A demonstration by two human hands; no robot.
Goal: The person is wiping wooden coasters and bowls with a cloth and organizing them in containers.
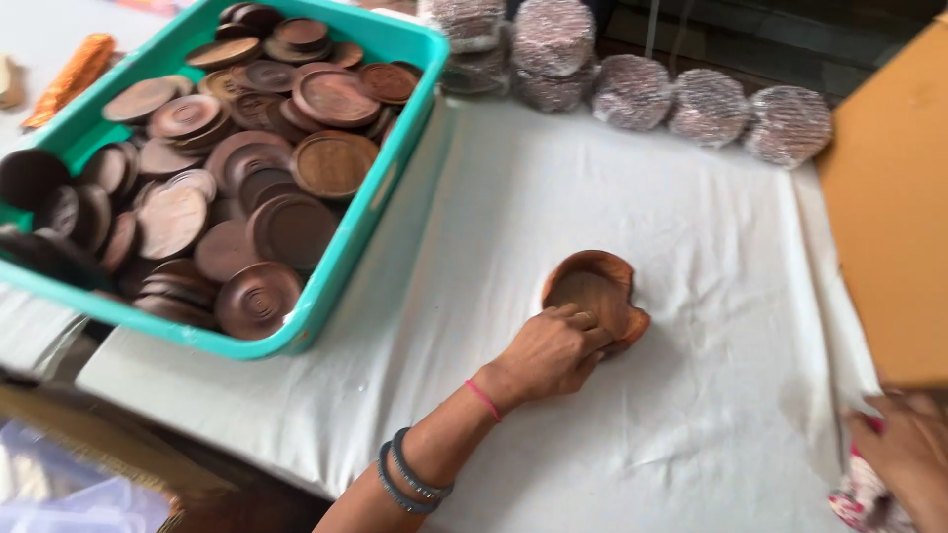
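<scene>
Left hand point(553, 353): reaching in from the lower edge of view, fingers point(583, 321) curled over the near rim of a small stack of wooden coasters point(595, 294), grasping it against the surface. Two dark bangles and a thin pink thread sit on the wrist and forearm.

Stack of wooden coasters: round, reddish-brown, slightly fanned, lying on the white cloth point(612, 197) that covers the surface, roughly at its middle. Taken as landmark for all places below.

Open room: bare cloth lies on every side of the stack, widest behind it and to its right. The cloth's left edge drops off below and to the left of the stack.

Teal plastic bin point(341, 257): well to the left of the stack and apart from it, its near corner overhanging the cloth; filled with loose round wooden coasters point(257, 188), dark brown, piled at all angles.

Wrapped coaster bundles point(706, 107): a row in clear film along the far edge of the cloth, behind the stack, well apart from it.

Cardboard sheet point(889, 197): upright at the right edge, beyond the stack.

Right hand point(904, 454): lower right corner, far from the stack, blurred; it touches a red-and-white patterned item point(857, 498), but whether the fingers are closed cannot be told.
</scene>
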